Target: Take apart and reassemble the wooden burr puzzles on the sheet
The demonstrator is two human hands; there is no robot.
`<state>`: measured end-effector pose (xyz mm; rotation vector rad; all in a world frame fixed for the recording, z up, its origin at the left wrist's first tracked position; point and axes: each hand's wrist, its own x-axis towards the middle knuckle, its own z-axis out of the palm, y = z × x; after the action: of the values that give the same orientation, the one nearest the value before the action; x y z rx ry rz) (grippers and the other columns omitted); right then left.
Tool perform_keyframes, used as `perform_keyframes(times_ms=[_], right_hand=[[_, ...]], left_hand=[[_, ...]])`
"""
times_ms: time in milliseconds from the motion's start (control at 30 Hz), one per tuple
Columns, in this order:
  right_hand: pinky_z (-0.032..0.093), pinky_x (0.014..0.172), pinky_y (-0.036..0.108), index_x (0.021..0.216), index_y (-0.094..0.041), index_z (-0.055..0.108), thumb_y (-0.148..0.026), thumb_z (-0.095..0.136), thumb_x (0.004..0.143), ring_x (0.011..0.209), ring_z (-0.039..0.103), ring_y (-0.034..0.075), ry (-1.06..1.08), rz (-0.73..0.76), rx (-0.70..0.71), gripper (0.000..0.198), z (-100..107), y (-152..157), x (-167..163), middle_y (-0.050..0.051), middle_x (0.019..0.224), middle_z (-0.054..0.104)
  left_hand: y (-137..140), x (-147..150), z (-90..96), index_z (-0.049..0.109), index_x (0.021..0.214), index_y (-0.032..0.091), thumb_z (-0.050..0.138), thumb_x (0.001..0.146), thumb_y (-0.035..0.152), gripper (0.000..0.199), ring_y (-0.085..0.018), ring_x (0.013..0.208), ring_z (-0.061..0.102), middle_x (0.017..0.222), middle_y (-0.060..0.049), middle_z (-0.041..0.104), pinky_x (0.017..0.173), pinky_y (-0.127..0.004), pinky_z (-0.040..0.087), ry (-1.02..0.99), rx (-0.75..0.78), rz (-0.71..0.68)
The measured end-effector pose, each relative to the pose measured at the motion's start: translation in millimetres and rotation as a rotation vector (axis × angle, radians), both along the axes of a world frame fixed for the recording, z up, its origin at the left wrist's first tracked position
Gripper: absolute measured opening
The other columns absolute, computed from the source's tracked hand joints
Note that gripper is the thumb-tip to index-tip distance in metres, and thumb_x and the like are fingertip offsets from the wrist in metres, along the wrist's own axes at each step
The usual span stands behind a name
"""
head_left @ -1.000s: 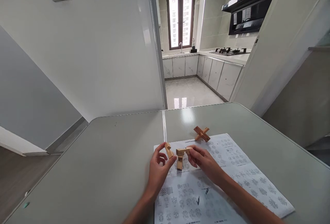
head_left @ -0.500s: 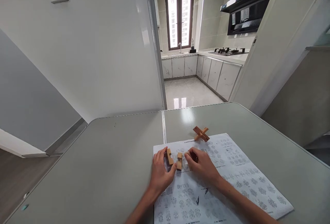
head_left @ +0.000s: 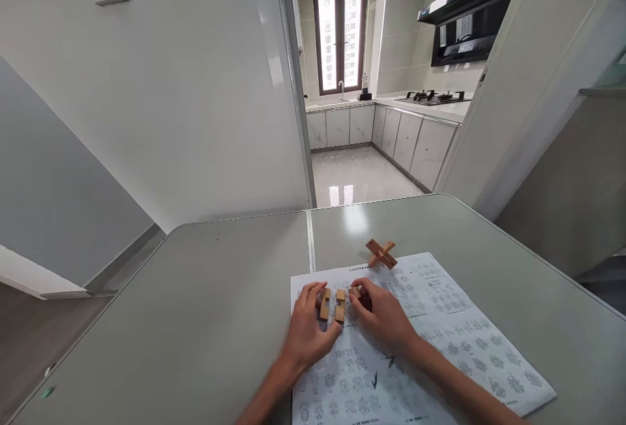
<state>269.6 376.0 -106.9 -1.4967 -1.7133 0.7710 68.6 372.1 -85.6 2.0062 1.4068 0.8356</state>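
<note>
Two notched wooden puzzle pieces stand side by side on the printed sheet. My left hand curls around the left puzzle piece, fingers against its outer side. The thumb of that hand reaches below the middle puzzle piece, close to its lower end. Just to the right, my right hand pinches another wooden puzzle piece, mostly hidden by the fingers. Past the hands, crossed wooden pieces rest at the sheet's top edge.
The sheet carries rows of small diagrams and lies on a pale green table with a white seam. A doorway beyond the table opens onto a kitchen with cabinets and a gas stove.
The left puzzle piece has turned from a slant to nearly parallel with the middle one. My left fingers have shifted around it. The piece in my right hand shows more.
</note>
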Motion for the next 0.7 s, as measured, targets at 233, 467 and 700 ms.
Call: perform_keyframes(times_ms=[233,467,700], right_hand=[[0.047,0.064,0.033,0.11,-0.023,0.062,-0.044,0.049,0.099,0.071,0.068,0.023,-0.012,0.018,0.019,0.027,-2.3,0.6,-0.1,0.004,0.086,0.074],[0.051,0.07,0.034,0.119,-0.021,0.063,-0.044,0.049,0.101,0.078,0.07,0.024,-0.026,0.057,0.047,0.033,-5.0,1.1,-1.3,0.006,0.092,0.075],[0.054,0.08,0.038,0.121,-0.022,0.064,-0.043,0.047,0.103,0.09,0.07,0.025,0.066,0.14,0.074,0.033,-6.3,-0.1,-2.8,0.01,0.11,0.073]], left_hand=[[-3.9,3.2,-5.5,0.05,0.141,0.026,0.07,0.071,0.016,0.073,-0.031,0.129,0.055,0.14,-0.011,0.052,0.111,-0.048,0.049,0.06,0.1,-0.085],[-4.3,1.5,-7.4,0.048,0.143,0.028,0.075,0.074,0.021,0.075,-0.032,0.13,0.056,0.142,-0.011,0.051,0.11,-0.05,0.05,0.097,0.124,-0.106],[-3.5,1.8,-7.4,0.049,0.141,0.028,0.081,0.076,0.031,0.073,-0.032,0.128,0.058,0.141,-0.012,0.054,0.108,-0.05,0.051,0.09,0.158,-0.11]])
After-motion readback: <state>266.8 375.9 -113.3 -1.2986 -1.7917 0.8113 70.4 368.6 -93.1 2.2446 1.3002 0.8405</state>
